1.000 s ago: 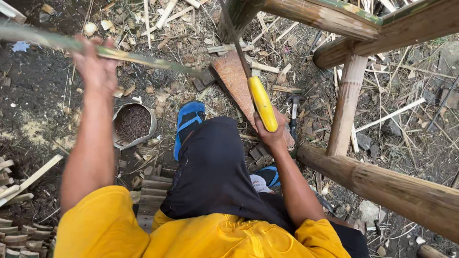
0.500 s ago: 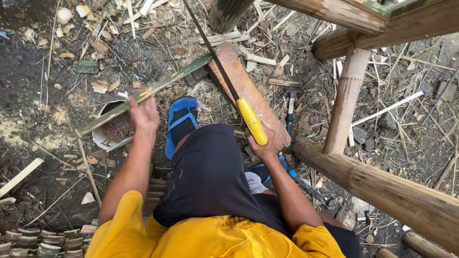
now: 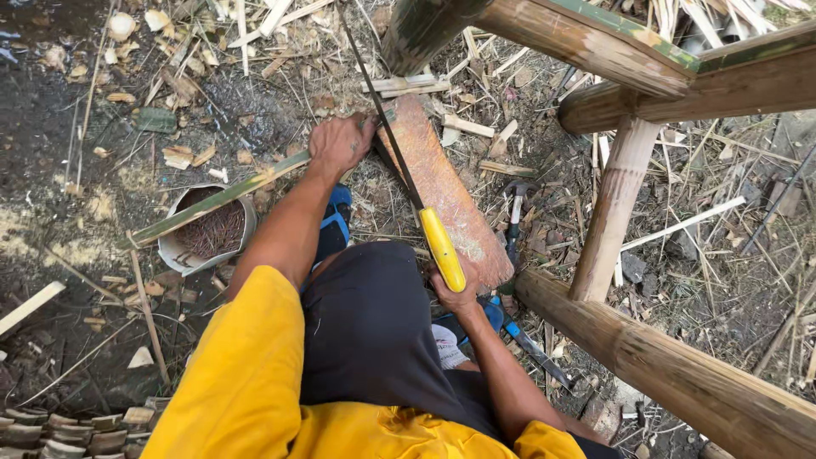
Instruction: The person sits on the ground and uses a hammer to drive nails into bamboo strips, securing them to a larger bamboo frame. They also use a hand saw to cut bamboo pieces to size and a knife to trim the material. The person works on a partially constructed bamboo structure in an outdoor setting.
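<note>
My left hand (image 3: 338,144) grips a long green split bamboo strip (image 3: 212,200) and holds its end down against a reddish wooden board (image 3: 442,191) on the ground. In my right hand (image 3: 457,293) is a knife with a yellow handle (image 3: 443,248); its thin dark blade (image 3: 382,127) runs up and left, crossing the strip right beside my left hand. I wear a yellow shirt, dark trousers and blue sandals (image 3: 338,217).
A bamboo frame of thick poles (image 3: 680,374) and an upright post (image 3: 614,208) stands to the right. A bowl of nails (image 3: 204,238) sits under the strip at left. A hammer (image 3: 515,212) lies by the board. Bamboo offcuts litter the dirt.
My left hand has swung the bamboo strip down and to the right onto the board. The knife has stayed near the board, its blade now crossing the strip.
</note>
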